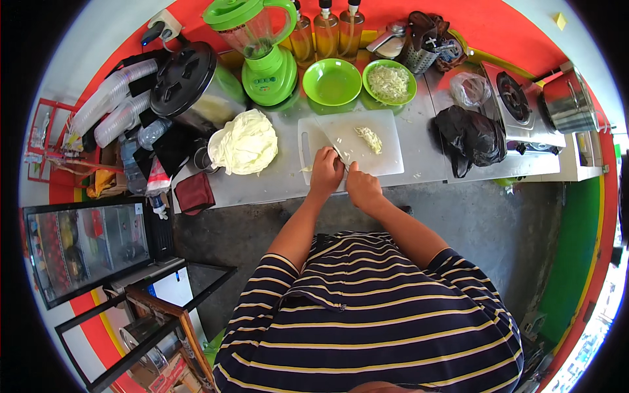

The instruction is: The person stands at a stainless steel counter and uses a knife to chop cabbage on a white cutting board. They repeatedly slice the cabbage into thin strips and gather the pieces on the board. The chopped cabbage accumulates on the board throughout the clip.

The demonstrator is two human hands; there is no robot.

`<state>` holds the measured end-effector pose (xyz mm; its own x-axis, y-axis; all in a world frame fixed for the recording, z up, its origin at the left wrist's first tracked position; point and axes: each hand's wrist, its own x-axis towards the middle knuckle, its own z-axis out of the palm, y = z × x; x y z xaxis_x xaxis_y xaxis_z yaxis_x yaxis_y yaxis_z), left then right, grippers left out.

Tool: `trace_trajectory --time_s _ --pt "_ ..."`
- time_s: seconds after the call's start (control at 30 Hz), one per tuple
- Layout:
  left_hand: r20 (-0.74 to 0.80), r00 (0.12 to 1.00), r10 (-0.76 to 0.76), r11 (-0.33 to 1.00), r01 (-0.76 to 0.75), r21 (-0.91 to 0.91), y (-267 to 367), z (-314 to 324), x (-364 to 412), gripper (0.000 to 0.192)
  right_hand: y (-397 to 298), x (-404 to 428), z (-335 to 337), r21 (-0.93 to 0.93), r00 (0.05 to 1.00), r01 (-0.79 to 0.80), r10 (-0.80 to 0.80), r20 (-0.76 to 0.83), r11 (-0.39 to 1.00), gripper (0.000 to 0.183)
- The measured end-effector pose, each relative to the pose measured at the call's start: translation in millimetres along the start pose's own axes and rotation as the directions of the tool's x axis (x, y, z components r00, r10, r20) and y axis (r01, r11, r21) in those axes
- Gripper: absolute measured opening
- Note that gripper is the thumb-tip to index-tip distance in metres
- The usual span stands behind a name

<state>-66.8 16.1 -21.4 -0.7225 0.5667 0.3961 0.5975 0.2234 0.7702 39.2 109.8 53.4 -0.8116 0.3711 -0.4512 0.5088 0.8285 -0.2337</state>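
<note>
My right hand (363,185) grips a kitchen knife (326,130) near the front edge of a white plastic cutting board (350,123). The blade points away and to the left across the board. Curled against the blade near the handle is my left hand (326,168); whether its fingers hold the knife or only touch it cannot be told. A small pile of shredded cabbage (369,140) lies on the board's right half, with loose shreds near the blade. To the left rests a large pale cabbage (245,142). Behind the board stand a green bowl (332,82) and another green bowl (413,90) holding shredded cabbage.
A green blender (269,81), pump bottles (326,34) and a lidded metal pot (216,105) line the back. On the right are a black plastic bag (471,135) and a gas stove (535,132) bearing a steel pot (570,103). A maroon cloth (194,193) lies at the left edge.
</note>
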Motion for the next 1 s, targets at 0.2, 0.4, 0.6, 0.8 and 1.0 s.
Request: trace_trajectory --time_s 0.2,0.4,0.6,0.8,1.0 --pt "-0.012 1.0 0.005 0.999 -0.005 0.039 -7 4 -2 0.013 1 8 4 0.014 1.0 -0.003 0.004 -0.023 1.0 0.036" --pt "0.055 0.993 -0.108 0.991 0.112 -0.073 -13 1 -1 0.012 6 -3 -13 0.048 0.999 0.035 -0.036 0.036 0.998 0.033" --pt "-0.054 0.996 -0.073 0.997 0.073 0.006 -1 -2 -3 0.01 11 -5 -8 0.064 0.999 0.007 -0.01 0.044 0.998 0.033" --pt "-0.055 0.998 -0.028 0.988 0.037 0.15 3 -2 -5 0.011 11 9 -20 0.053 0.994 0.094 -0.097 0.049 0.994 0.031" --pt "-0.067 0.998 -0.012 0.992 0.021 0.127 3 -2 -3 0.012 8 -2 -6 0.1 0.999 0.045 -0.047 0.017 0.994 0.026"
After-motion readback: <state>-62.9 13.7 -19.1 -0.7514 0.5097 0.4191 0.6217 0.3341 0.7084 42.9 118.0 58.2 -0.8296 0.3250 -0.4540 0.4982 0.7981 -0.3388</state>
